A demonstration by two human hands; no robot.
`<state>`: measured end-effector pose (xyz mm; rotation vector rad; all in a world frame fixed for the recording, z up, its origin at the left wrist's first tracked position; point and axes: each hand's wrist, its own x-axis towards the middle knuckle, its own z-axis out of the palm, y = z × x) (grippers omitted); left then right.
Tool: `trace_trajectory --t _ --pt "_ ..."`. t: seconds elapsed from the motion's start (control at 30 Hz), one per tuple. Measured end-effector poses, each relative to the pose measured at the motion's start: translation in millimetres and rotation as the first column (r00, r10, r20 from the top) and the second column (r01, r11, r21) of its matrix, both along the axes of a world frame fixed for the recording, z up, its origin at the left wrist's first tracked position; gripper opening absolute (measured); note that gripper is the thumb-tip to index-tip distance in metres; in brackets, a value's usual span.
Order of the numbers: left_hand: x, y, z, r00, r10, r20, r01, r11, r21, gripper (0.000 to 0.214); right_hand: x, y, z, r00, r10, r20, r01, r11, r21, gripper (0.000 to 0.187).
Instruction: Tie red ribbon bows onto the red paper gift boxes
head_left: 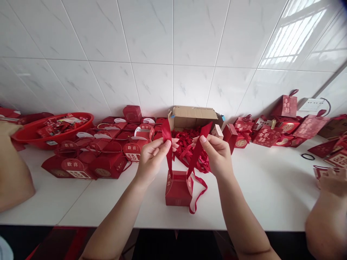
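A small red gift box (177,194) stands on the white table in front of me. Red ribbon (192,162) rises from both sides of its top in two strands. My left hand (155,153) pinches the left strand between thumb and fingers above the box. Opposite it, my right hand (217,150) pinches the right strand at about the same height. The two strands spread apart in a V shape. Another length of red ribbon (202,193) curls down onto the table at the box's right side.
Behind the box, a cardboard carton (196,112) spills a heap of red ribbons (200,162). Several finished-looking red boxes (105,166) crowd the left, near a red basin (27,133) of small packets. More red boxes (267,135) stand right. Co-workers' arms (325,209) appear at both edges.
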<state>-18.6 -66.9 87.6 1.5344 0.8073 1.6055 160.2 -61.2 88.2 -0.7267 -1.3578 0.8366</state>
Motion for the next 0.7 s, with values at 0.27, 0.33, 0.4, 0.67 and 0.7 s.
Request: trace_trajectory --t 0.27,0.33,0.4,0.67,0.7 --pt "-1.0 -2.0 7.7 0.993 -0.099 -0.060 0.102 0.993 0.058 0.029 -6.6 0.5 3.4 0.989 0.127 -0.072 -0.134 0.986 -0.104 0.022" --pt "-1.5 -3.1 10.9 0.981 -0.106 -0.165 0.112 0.993 0.028 0.032 -8.5 0.5 3.3 0.989 0.147 -0.033 -0.150 0.982 -0.113 0.019" --pt "-1.2 -4.1 14.1 0.952 -0.082 -0.294 0.086 0.996 0.003 0.033 -10.2 -0.7 2.3 0.980 0.199 0.011 -0.197 0.978 -0.071 0.019" --pt "1.1 -0.5 13.7 0.928 -0.137 -0.345 0.103 0.988 -0.115 0.012 -10.2 2.2 -8.0 0.966 0.210 0.149 -0.231 0.963 0.141 0.015" --pt "0.3 0.8 13.0 0.944 -0.159 -0.290 0.121 0.982 -0.143 0.016 -8.9 4.5 -9.6 0.967 0.190 0.168 -0.219 0.960 0.176 0.015"
